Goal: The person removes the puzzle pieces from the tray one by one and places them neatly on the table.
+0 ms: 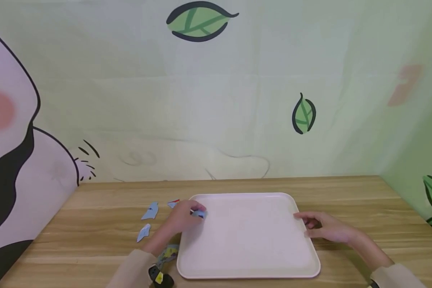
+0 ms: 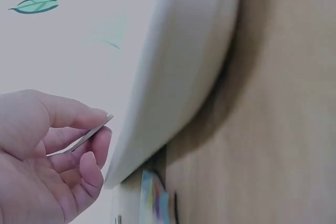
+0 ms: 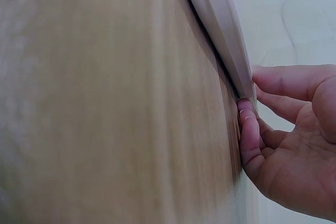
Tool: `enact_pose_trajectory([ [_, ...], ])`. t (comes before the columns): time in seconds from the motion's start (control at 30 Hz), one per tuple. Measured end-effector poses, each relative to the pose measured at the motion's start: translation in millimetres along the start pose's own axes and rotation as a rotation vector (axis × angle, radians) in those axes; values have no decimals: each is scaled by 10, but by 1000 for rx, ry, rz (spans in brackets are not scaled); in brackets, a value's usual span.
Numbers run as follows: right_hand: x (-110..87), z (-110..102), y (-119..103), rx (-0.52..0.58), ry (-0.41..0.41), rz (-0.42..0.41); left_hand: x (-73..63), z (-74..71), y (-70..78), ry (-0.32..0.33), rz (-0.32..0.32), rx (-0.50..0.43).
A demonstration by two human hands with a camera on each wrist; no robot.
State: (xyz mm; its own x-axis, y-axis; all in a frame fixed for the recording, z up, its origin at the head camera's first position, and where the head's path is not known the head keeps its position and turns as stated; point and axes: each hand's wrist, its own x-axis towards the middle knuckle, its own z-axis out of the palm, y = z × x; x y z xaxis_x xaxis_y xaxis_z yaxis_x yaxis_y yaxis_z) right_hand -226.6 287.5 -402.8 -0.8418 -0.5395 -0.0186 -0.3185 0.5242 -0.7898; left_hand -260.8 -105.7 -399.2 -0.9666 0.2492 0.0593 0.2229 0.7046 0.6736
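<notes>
My left hand (image 1: 185, 216) is over the upper left corner of a white rectangular tray (image 1: 248, 236). Between thumb and fingers it pinches a thin, flat light-blue puzzle piece (image 1: 200, 214); in the left wrist view the piece (image 2: 89, 136) appears edge-on, tilted, partly hidden by the fingers. At the tray's right side, my right hand (image 1: 327, 229) holds the rim by its edge. The right wrist view shows fingertips (image 3: 247, 106) low against the tray wall (image 3: 223, 24) and another digit at its top.
Left of the tray, irregular blue puzzle pieces (image 1: 151, 211) lie on the wooden table (image 1: 93, 224), including a small one (image 1: 144, 232) and one with red (image 1: 172, 204). A patterned piece (image 1: 170, 253) lies beside the left forearm. Behind stands a leaf-printed wall (image 1: 209, 104).
</notes>
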Motion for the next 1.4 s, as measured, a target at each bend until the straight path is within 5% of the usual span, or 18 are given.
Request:
enact_pose_trajectory([
  [0.13, -4, 0, -6, 3, -1, 3, -116, -79, -2, 4, -34, -64],
  [0.33, -8, -6, -2, -8, -1, 0, -300, -241, -119, 19, 32, -138],
  [0.97, -7, -2, 21, -12, -7, 1, -868, -602, -444, 42, 62, -176],
  [1.4, -4, 1, 38, -11, 4, -22, -1078, -689, -624, 32, -78, -129],
])
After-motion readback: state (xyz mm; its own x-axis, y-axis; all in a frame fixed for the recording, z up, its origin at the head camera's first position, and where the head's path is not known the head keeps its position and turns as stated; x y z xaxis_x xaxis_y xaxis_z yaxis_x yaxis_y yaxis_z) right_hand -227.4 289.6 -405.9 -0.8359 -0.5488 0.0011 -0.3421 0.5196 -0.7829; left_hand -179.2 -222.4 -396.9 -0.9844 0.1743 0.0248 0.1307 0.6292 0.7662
